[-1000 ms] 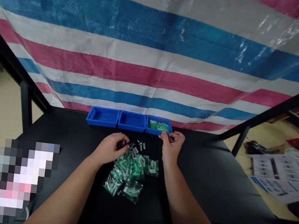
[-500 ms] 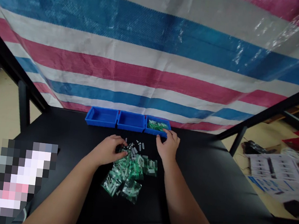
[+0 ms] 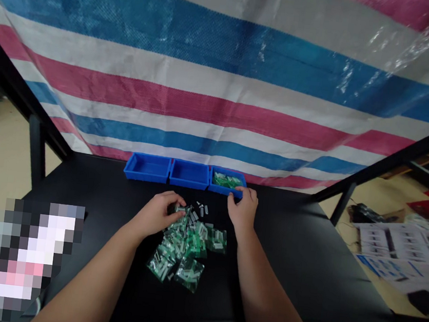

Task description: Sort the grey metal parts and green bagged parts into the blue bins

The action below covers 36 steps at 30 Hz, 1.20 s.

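Note:
My left hand (image 3: 164, 212) is at the upper left of a pile of small clear, green-tinted plastic bags (image 3: 193, 241). Its thumb and fingers pinch one small plastic bag (image 3: 180, 214) with pale pieces inside. Loose grey plugs (image 3: 201, 210) and small screws lie just right of that hand, partly covered. My right hand (image 3: 243, 208) is at the front right corner of the right blue bin (image 3: 226, 190), thumb and fingers apart, fingertips over the rim. Inside this bin lie several similar green-tinted bags (image 3: 227, 180).
Two more blue bins, the left one (image 3: 146, 177) and the middle one (image 3: 188, 184), stand in a row with the right bin along the back of the black table (image 3: 284, 262). Behind them hangs a striped sheet (image 3: 222, 94). A blurred-out object lies at the left.
My left fingers have closed on a small plastic bag, which now shows between them at the pile's upper edge. My right hand stays by the right bin, almost unmoved.

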Each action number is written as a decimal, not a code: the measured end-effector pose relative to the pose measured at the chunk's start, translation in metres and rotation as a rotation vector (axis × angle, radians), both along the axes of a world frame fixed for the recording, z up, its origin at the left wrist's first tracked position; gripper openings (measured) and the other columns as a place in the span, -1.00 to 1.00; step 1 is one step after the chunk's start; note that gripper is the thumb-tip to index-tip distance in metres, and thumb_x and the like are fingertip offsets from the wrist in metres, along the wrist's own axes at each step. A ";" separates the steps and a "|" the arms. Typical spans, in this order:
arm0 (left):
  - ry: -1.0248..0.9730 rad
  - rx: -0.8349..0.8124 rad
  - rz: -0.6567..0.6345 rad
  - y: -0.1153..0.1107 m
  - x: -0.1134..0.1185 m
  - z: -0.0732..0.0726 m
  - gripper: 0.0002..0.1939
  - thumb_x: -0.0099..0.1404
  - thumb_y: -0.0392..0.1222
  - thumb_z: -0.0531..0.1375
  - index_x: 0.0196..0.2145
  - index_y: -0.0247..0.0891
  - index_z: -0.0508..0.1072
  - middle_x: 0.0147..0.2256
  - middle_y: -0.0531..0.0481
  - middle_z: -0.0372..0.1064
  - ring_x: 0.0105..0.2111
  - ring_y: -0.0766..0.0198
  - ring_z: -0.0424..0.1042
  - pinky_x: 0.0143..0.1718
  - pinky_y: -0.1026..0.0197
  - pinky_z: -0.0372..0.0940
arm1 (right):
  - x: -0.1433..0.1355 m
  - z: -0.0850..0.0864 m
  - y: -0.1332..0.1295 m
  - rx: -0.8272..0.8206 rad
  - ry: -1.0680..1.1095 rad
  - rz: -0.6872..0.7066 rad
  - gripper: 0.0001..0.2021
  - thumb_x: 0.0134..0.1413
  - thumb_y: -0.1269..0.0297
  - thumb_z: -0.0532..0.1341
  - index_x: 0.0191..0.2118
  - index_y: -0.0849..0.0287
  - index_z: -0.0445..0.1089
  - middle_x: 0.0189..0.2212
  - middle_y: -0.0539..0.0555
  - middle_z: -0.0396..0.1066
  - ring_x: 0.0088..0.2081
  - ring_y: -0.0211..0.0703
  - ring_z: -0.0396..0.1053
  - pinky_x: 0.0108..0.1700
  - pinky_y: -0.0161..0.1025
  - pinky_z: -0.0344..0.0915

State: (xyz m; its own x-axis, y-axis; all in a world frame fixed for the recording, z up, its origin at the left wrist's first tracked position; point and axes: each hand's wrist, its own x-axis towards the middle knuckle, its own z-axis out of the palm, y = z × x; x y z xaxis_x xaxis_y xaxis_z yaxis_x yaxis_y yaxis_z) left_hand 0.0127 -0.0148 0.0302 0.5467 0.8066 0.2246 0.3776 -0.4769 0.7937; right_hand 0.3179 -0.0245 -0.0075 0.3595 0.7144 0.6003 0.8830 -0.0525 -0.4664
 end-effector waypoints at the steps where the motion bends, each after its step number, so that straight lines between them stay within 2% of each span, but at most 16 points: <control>1: -0.031 -0.009 0.017 0.000 0.000 0.000 -0.80 0.32 -0.09 0.27 -0.15 -0.21 0.57 -0.26 -0.05 0.45 -0.33 0.27 0.41 -0.29 0.22 0.27 | 0.000 0.000 0.000 -0.007 -0.004 -0.011 -0.76 0.10 0.23 0.21 -0.14 0.19 0.49 -0.13 0.20 0.39 -0.15 0.04 0.33 0.09 0.05 0.24; 6: -0.214 -0.151 0.094 0.001 0.004 -0.007 -0.74 0.32 0.00 0.31 -0.18 -0.24 0.53 -0.41 0.07 0.31 -0.45 0.37 0.28 -0.40 0.29 0.21 | -0.003 0.002 -0.002 -0.095 -0.052 -0.091 -0.75 0.10 0.18 0.24 -0.12 0.08 0.54 -0.03 0.20 0.43 -0.02 0.19 0.23 -0.02 0.06 0.20; 11: -0.394 -0.359 0.126 0.002 0.009 -0.010 -0.63 0.26 0.07 0.35 -0.14 -0.25 0.47 -0.38 0.11 0.24 -0.53 0.45 0.24 -0.54 0.34 0.19 | -0.005 0.000 -0.002 -0.175 -0.077 -0.086 -0.73 0.08 0.14 0.30 -0.11 0.07 0.56 0.04 0.20 0.43 0.02 0.27 0.20 0.00 0.14 0.19; 14: -0.486 -0.480 0.123 0.000 0.012 -0.005 -0.56 0.21 0.12 0.37 -0.15 -0.25 0.43 -0.34 0.12 0.22 -0.55 0.45 0.26 -0.58 0.31 0.30 | -0.008 0.007 -0.003 -0.107 -0.062 -0.098 -0.75 0.08 0.13 0.31 -0.14 0.09 0.54 0.07 0.22 0.39 0.06 0.29 0.22 0.05 0.18 0.21; 16: -0.533 -0.518 0.117 -0.001 0.015 -0.002 -0.54 0.18 0.12 0.39 -0.15 -0.25 0.42 -0.31 0.11 0.22 -0.52 0.44 0.30 -0.54 0.29 0.39 | -0.013 0.015 -0.006 0.002 -0.044 -0.046 -0.77 0.11 0.14 0.30 -0.15 0.11 0.52 0.05 0.24 0.38 0.09 0.27 0.25 0.11 0.19 0.21; 17: -0.553 -0.530 0.113 -0.001 0.016 0.000 -0.53 0.17 0.12 0.40 -0.15 -0.25 0.42 -0.30 0.10 0.23 -0.50 0.43 0.32 -0.52 0.28 0.42 | -0.017 0.020 -0.009 0.051 -0.024 0.027 -0.78 0.13 0.15 0.29 -0.15 0.12 0.50 0.03 0.24 0.38 0.09 0.23 0.27 0.13 0.17 0.22; 19: -0.582 -0.553 0.104 -0.002 0.018 0.001 -0.53 0.17 0.10 0.41 -0.13 -0.24 0.41 -0.30 0.10 0.24 -0.46 0.41 0.35 -0.47 0.26 0.46 | -0.027 0.028 -0.016 0.084 0.053 0.281 -0.78 0.18 0.16 0.27 -0.10 0.11 0.48 -0.01 0.22 0.40 0.04 0.13 0.35 0.11 0.08 0.29; 22: -0.605 -0.576 0.075 -0.004 0.020 0.000 -0.52 0.16 0.07 0.43 -0.11 -0.23 0.39 -0.27 0.09 0.26 -0.43 0.41 0.37 -0.37 0.22 0.51 | -0.047 0.034 -0.027 -0.059 0.232 0.757 -0.70 0.22 0.21 0.27 0.05 0.06 0.42 -0.09 0.14 0.45 -0.19 -0.07 0.44 -0.13 -0.12 0.39; 23: -0.605 -0.581 0.059 -0.005 0.020 -0.001 -0.52 0.16 0.06 0.43 -0.10 -0.23 0.39 -0.26 0.09 0.27 -0.43 0.42 0.37 -0.34 0.20 0.52 | -0.053 0.033 -0.030 -0.120 0.291 0.865 -0.71 0.24 0.22 0.27 0.05 0.05 0.41 -0.16 0.09 0.47 -0.27 -0.12 0.43 -0.20 -0.17 0.39; 25: -0.596 -0.588 0.020 -0.006 0.022 -0.004 -0.52 0.17 0.03 0.44 -0.08 -0.22 0.38 -0.23 0.08 0.28 -0.42 0.43 0.39 -0.27 0.17 0.53 | -0.062 0.029 -0.033 -0.193 0.376 0.957 -0.83 0.25 0.25 0.26 -0.06 0.07 0.42 -0.34 0.00 0.45 -0.38 -0.19 0.40 -0.28 -0.23 0.36; 28: -0.597 -0.560 -0.026 -0.007 0.022 -0.008 -0.51 0.20 -0.01 0.43 -0.03 -0.20 0.36 -0.15 0.03 0.31 -0.37 0.41 0.44 -0.19 0.16 0.49 | -0.062 0.022 -0.031 -0.129 0.434 0.895 -0.96 0.26 0.28 0.25 -0.21 0.09 0.40 -0.42 -0.03 0.41 -0.41 -0.23 0.38 -0.31 -0.27 0.32; 31: -0.584 -0.474 -0.015 -0.006 0.021 -0.008 -0.54 0.22 -0.06 0.42 -0.01 -0.20 0.37 -0.09 -0.02 0.33 -0.29 0.38 0.46 -0.19 0.23 0.40 | -0.049 0.017 -0.024 0.108 0.475 0.696 -0.88 0.24 0.29 0.27 -0.12 0.09 0.36 -0.35 0.00 0.43 -0.35 -0.20 0.44 -0.25 -0.25 0.37; 33: -0.545 -0.435 -0.003 -0.007 0.021 -0.007 -0.60 0.23 -0.06 0.41 -0.06 -0.23 0.41 -0.17 0.00 0.34 -0.30 0.39 0.41 -0.23 0.28 0.34 | -0.039 0.016 -0.018 0.253 0.467 0.507 -0.83 0.23 0.27 0.30 -0.10 0.09 0.35 -0.32 0.02 0.45 -0.30 -0.16 0.47 -0.19 -0.22 0.41; 36: -0.490 -0.418 -0.013 -0.007 0.021 -0.007 -0.67 0.26 -0.05 0.38 -0.13 -0.26 0.43 -0.33 0.06 0.31 -0.35 0.39 0.33 -0.28 0.29 0.26 | -0.025 0.014 -0.008 0.367 0.466 0.287 -0.85 0.24 0.20 0.30 -0.18 0.12 0.37 -0.33 0.04 0.45 -0.31 -0.15 0.47 -0.19 -0.20 0.42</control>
State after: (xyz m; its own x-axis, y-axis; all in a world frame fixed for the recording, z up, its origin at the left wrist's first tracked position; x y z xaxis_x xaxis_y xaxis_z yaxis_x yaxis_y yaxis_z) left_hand 0.0337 -0.0221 0.0236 0.4706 0.8743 0.1187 -0.0794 -0.0920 0.9926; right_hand 0.2924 -0.0326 0.0062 0.4666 0.5990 0.6507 0.5397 0.3900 -0.7460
